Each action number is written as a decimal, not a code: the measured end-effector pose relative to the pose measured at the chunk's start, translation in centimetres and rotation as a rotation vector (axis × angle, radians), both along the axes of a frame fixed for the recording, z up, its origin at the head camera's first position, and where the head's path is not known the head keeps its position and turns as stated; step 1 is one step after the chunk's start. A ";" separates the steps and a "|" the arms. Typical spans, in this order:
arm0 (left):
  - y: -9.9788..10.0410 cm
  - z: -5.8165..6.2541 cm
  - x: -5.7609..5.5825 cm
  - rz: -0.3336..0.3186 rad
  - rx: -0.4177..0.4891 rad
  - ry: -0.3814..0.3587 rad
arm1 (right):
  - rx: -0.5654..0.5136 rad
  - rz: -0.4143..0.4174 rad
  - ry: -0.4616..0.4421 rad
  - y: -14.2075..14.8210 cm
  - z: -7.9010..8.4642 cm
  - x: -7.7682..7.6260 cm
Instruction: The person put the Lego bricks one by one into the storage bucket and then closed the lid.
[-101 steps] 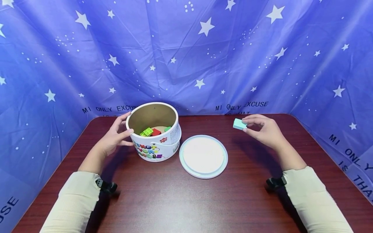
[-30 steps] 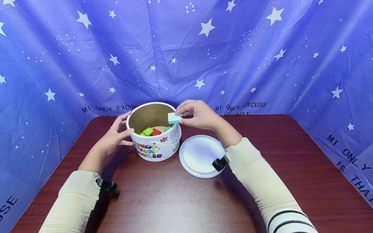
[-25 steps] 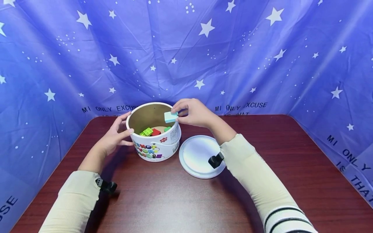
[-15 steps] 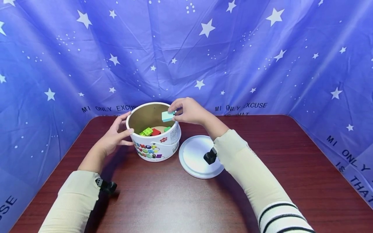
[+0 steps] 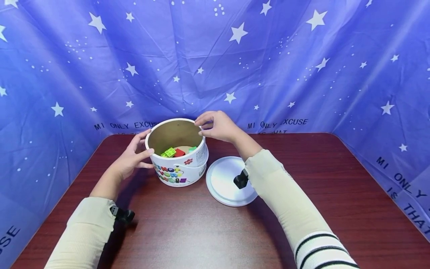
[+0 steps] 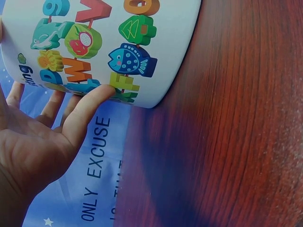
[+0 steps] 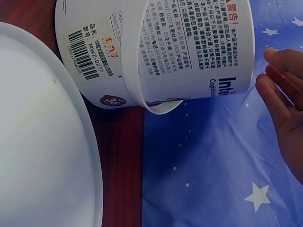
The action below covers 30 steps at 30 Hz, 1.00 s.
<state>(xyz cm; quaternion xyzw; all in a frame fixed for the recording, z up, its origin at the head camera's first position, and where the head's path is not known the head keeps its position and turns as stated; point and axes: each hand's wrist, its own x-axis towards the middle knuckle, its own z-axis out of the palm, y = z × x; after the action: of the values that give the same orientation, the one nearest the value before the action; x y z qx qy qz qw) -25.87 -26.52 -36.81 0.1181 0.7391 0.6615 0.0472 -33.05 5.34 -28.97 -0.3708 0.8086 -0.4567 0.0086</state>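
Observation:
A white toy bucket [image 5: 178, 178] printed with colourful letters and pictures stands on the table, its mouth facing up. My left hand [image 5: 129, 158] holds its left side, thumb and fingers spread round the wall near the rim; the left wrist view shows the thumb against the printed side. Over the right rim is my right hand [image 5: 218, 126], fingers loosely bent with nothing between them. Inside the bucket lie lime-green building blocks [image 5: 169, 152], a red block [image 5: 179, 152] and a pale turquoise block [image 5: 192, 149]. The front wall hides part of the contents.
Right of the bucket a round white lid [image 5: 228, 183] lies flat on the dark wooden table [image 5: 188, 231], partly under my right sleeve. The bucket's white handle [image 7: 132, 56] hangs down its right side. A blue star-patterned cloth [image 5: 215, 67] encloses the table's back and sides.
My right hand brought the turquoise block leftward from the right of the table to over the bucket and let it go; it now lies inside. My left hand stayed on the bucket.

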 end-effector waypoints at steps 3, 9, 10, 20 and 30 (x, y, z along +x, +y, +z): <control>0.0 0.1 0.0 0.001 -0.003 0.001 | -0.017 -0.013 0.013 0.5 -0.1 0.1; 0.2 0.3 0.0 -0.004 0.003 0.007 | -0.022 -0.036 0.062 1.6 0.1 0.9; 0.2 0.3 0.1 -0.007 0.008 0.007 | -0.017 -0.042 0.068 1.8 0.1 1.0; 0.3 0.4 0.8 0.018 0.043 0.031 | -0.017 -0.055 0.131 3.9 -0.6 2.7; 1.1 0.2 2.2 0.148 0.110 0.110 | -0.026 -0.108 0.198 7.3 -2.3 4.7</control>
<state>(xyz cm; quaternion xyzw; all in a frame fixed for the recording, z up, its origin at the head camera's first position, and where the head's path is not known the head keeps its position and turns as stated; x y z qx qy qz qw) -23.68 -25.45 -36.65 0.1017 0.7100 0.6951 -0.0488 -28.33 12.68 -31.27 -0.3701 0.8183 -0.4282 -0.1006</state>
